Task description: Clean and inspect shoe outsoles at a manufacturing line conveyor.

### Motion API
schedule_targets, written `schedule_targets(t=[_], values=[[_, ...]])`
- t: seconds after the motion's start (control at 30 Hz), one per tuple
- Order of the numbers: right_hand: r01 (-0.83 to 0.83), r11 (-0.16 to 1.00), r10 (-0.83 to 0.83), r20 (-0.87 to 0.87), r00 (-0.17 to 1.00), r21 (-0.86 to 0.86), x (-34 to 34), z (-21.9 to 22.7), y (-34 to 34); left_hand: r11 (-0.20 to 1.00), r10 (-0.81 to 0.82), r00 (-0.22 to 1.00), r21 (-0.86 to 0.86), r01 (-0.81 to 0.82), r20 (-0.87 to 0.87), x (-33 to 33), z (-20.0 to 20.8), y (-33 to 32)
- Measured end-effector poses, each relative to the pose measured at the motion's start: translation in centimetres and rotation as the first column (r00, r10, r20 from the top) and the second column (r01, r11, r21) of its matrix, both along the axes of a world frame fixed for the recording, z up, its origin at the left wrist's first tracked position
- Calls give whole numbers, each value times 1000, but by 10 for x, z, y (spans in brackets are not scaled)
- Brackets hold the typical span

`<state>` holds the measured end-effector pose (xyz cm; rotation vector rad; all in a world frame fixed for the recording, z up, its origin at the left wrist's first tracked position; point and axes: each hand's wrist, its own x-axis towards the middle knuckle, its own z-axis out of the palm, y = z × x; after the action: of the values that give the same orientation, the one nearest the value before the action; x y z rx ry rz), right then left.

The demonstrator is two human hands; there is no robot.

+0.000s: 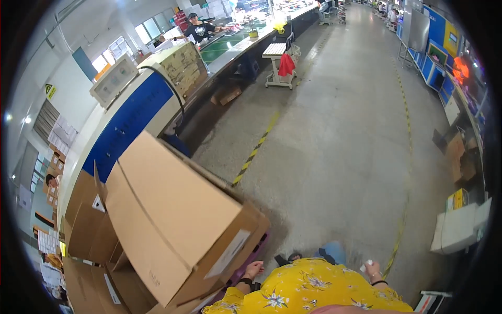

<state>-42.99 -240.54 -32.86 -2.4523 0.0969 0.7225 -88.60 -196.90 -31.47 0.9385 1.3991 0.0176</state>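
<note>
My left hand (254, 270) hangs low beside the big cardboard box, with a dark band at the wrist. Its fingers are curled in, and no object shows in them. The large brown carton (172, 209) lies at my left, with a white label on its near side and a strip of purple showing under its edge. My right hand (374, 271) is held out over the floor at my other side, a dark band on that wrist too. Between its closed fingers is a small white piece (367, 264), too small to identify.
Open cartons (94, 272) stand left of the big box. Behind it is a blue and white machine (125, 125), joined to a long conveyor line where a person (200, 30) works. Farther along stands a small wheeled table (274, 51). Workbenches and a white box (456, 227) line the right side.
</note>
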Motion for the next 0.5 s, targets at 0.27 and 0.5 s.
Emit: schedule_targets(t=[0.27,0.5], values=[[-805,462,756,-309,577,-372,303,-19,108,998,-44,988,-43,38,-147,227,-2,97],[-534,845,533,61,844,7,509,32,502,976,163,982,-131,-175,-92,374,16,182]])
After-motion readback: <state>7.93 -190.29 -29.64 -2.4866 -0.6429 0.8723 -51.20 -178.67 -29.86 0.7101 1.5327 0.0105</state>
